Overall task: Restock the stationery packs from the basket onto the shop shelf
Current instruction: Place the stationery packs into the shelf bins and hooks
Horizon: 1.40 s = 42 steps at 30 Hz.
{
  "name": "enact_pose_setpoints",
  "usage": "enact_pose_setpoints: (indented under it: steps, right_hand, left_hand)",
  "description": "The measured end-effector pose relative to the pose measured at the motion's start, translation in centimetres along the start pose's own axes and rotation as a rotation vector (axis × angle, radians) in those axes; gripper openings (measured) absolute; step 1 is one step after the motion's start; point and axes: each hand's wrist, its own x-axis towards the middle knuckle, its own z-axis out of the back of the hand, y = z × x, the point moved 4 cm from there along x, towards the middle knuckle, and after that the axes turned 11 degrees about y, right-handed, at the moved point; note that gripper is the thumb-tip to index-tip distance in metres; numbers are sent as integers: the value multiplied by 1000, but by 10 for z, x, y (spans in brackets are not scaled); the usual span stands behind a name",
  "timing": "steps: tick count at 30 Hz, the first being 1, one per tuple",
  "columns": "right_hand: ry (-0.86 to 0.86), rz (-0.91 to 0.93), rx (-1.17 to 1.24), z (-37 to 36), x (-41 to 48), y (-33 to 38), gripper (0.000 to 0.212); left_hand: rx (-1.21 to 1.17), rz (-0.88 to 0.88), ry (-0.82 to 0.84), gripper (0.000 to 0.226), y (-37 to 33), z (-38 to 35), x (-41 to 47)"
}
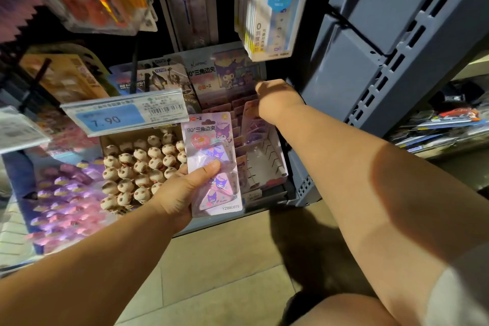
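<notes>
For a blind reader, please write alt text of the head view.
A person's left hand grips a pink plastic-wrapped pack of triangular clips, while the right hand reaches into a slotted cardboard display box of similar packs.

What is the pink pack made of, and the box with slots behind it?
The pink pack, held by the left hand, looks like printed card under clear glossy plastic: it shines over the triangles. The slotted box looks like matte white cardboard, judging by its thin, notched walls.
</notes>
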Motion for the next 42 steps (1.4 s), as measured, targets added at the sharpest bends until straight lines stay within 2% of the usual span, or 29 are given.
enact_pose_setpoints:
  steps: [5, 9, 12, 17, 23, 29, 32, 42]
  right_hand:
    - [13, -14, -48, 5, -1, 0, 36]
    - [36, -46, -52, 8, 0, 0, 29]
    - [26, -80, 43, 10, 1, -4, 18]
    - [15, -77, 67, 13, -3, -4, 19]
    - [0, -48, 64, 9, -7, -6, 22]
    - [0, -10, 34, -4, -8, 2, 35]
    - [9, -2, 23, -1, -10, 6, 37]
    - [54, 18, 64, 2, -20, -1, 31]
  left_hand:
    - [21, -5, 15, 25, -1, -2, -1]
    - [41, 20, -17, 37, -2, 2, 0]
    - [17, 9, -44, 51, -4, 4, 2]
    - [36, 19, -71, 58, -6, 8, 2]
    - [75, 54, -81, 48, -8, 12, 1]
    - [85, 45, -69, 57, -6, 14, 4]
    - [67, 26, -67, 48, -5, 14, 5]
    - [77, 17, -59, 55, -6, 13, 4]
